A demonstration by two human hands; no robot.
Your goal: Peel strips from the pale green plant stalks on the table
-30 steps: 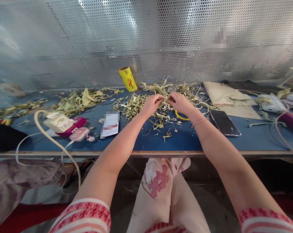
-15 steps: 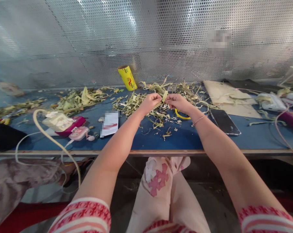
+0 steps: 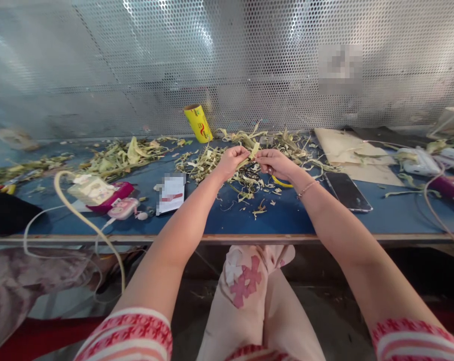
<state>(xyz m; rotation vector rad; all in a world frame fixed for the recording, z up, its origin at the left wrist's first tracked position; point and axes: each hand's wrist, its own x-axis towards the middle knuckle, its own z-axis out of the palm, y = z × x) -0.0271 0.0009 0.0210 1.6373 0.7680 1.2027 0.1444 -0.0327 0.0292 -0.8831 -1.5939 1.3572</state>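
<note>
A pale yellow-green strip of dried leaf [image 3: 254, 150] stands up between my two hands above the blue table. My left hand [image 3: 233, 159] pinches it from the left, fingers closed. On the right, the fingertips of my right hand [image 3: 274, 163] are closed on the strip's other side. Below and around both hands lies a loose pile of dried leaf shreds [image 3: 206, 163]. A yellow ring-like item [image 3: 281, 182] shows partly beneath my right hand. Fine detail at the fingertips is too small to make out.
A yellow tube [image 3: 199, 124] stands behind the pile, by a perforated metal panel [image 3: 227, 65]. Phones lie left [image 3: 171, 194] and right [image 3: 348, 191] of my forearms. Brown card [image 3: 343, 148] is at the right. A cable [image 3: 99, 230] loops over the table edge near a pink device [image 3: 124, 208].
Both hands stay close together on the leaf strip. My right hand's fingers have shifted slightly, and its wrist sits a little lower. The view has moved slightly.
</note>
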